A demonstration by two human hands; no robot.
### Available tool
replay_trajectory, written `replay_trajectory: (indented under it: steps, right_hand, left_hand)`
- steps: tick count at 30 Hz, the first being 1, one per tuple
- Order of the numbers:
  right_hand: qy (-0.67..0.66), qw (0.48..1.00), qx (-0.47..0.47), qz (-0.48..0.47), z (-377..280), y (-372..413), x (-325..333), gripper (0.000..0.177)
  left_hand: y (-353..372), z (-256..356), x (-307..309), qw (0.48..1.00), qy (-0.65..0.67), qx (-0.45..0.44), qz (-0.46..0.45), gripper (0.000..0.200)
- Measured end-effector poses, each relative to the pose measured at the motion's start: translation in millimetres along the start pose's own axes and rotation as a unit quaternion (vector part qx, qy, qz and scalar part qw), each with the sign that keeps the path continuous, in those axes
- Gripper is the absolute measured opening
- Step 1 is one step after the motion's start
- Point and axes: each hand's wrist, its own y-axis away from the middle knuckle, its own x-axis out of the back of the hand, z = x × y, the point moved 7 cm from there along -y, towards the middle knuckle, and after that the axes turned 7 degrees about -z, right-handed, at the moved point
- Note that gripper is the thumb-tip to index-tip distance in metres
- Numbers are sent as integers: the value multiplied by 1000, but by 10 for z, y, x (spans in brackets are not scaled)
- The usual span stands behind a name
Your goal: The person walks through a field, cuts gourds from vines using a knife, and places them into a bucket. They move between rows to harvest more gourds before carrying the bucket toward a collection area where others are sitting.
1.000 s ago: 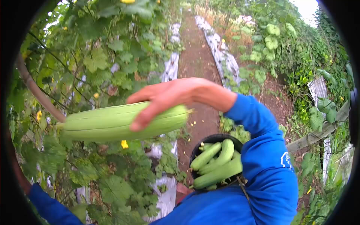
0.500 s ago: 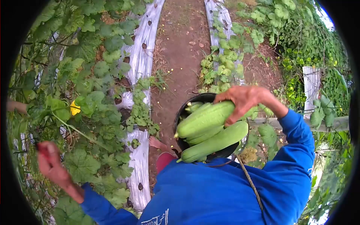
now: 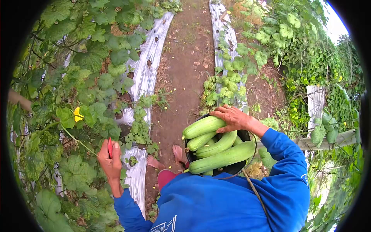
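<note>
My right hand (image 3: pixel 234 119) is closed over the end of a green luffa gourd (image 3: pixel 203 127) lying on top of a black bucket (image 3: pixel 234 169). Several more gourds fill the bucket, among them a long luffa gourd (image 3: pixel 222 157) along its near side. On the other side, my left hand (image 3: pixel 109 161) grips a small red tool (image 3: pixel 110 148) that points upward; its exact kind is hard to make out. That hand is close to a thin green vine stem (image 3: pixel 79 141), in front of the leaves.
Leafy vines with a yellow flower (image 3: pixel 78 114) grow on the left. Silver plastic mulch strips (image 3: pixel 148 73) border a dirt path (image 3: pixel 188 69). A rope (image 3: pixel 253 183) runs from the bucket across the blue shirt. A wooden rail (image 3: pixel 328 140) stands at the right.
My left hand has moved right and inward with the red tool, which now shows clearly. My right hand and its gourd have shifted away from my body, uncovering more gourds in the bucket.
</note>
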Motion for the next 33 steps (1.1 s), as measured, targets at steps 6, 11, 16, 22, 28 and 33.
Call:
replay_trajectory:
  steps: [6, 11, 16, 22, 28, 33]
  right_hand:
    - [-98, 993, -24, -61, 83, -77, 129, 85]
    - [-86, 987, -28, -133, 197, -269, 383, 103]
    - [-20, 998, 55, -21, -86, -636, 1531, 80]
    - [74, 948, 287, 119, -1918, -471, 3505, 58]
    - [98, 864, 403, 287, -3781, -224, 5076, 61]
    - [-113, 787, 496, 348, -4738, 71, 6166, 78]
  left_hand:
    - [-115, 269, 97, 995, -51, -71, 38, 22]
    - [18, 716, 662, 979, 90, -121, 139, 16]
    - [223, 1514, 1326, 914, 141, -282, 256, 16]
    - [75, 2566, 2361, 862, -106, -372, 327, 21]
    - [-449, 3601, 3392, 823, -121, -418, 365, 23]
    - [-845, 4416, 3904, 761, -186, -457, 421, 28]
